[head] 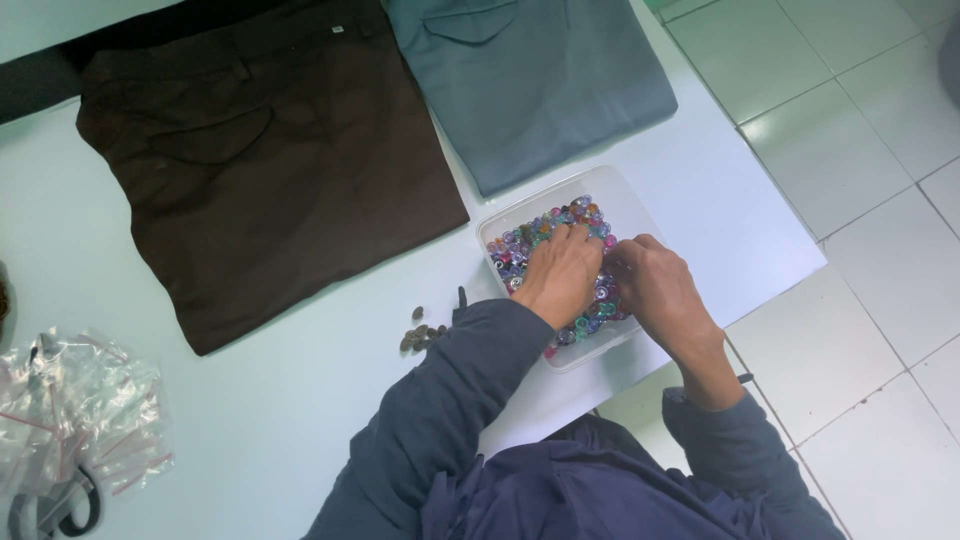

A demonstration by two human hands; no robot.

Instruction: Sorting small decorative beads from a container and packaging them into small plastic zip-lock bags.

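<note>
- Two hands are down in a clear plastic tub (634, 208) full of small shiny beads (520, 252) in pink, blue, purple and green.
- In the head view, the left hand (560, 275) lies palm down on the beads, with its fingers curled into the pile. I cannot tell if it has pinched a bead.
- The right hand (655, 285) sits just beside it, touching the beads, with its fingertips bent in toward the left hand. I cannot tell if it grips one.
- The tub stands near the right edge of the white table (280, 420), close to the table's corner. Tiled floor (860, 170) lies past that edge.
- A grey-blue folded pair of trousers (540, 80) lies just behind the tub, almost touching it.
- A dark brown folded pair of trousers (270, 170) lies to the left, beside the grey-blue pair.
- A few small dark buttons (420, 335) sit on the table just left of the left sleeve.
- A heap of small clear plastic bags (75, 410) lies at the far left edge, with black scissors (60, 510) under it.
- Bare table shows between the buttons and the bags.
</note>
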